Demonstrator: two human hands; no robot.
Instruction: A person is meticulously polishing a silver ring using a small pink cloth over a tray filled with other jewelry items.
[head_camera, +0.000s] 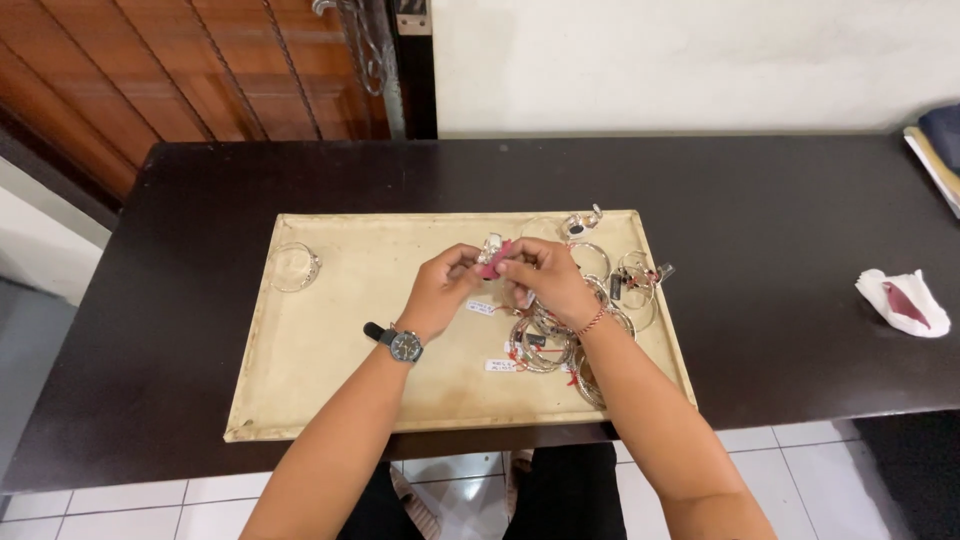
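Over a beige tray (330, 360), my left hand (438, 290) pinches a small silver ring (490, 249). My right hand (545, 280) presses a pink cloth (502, 254) against that ring. Both hands meet above the tray's middle. A watch sits on my left wrist, a red-and-white string band on my right. Under and beside my right forearm lies a heap of silver bangles (545, 345) with small white tags.
A single bangle (293, 266) lies at the tray's left edge. More silver pieces (583, 223) sit at the tray's far right corner. The tray rests on a dark table (780, 220). A white tissue with a red patch (905, 302) lies to the right.
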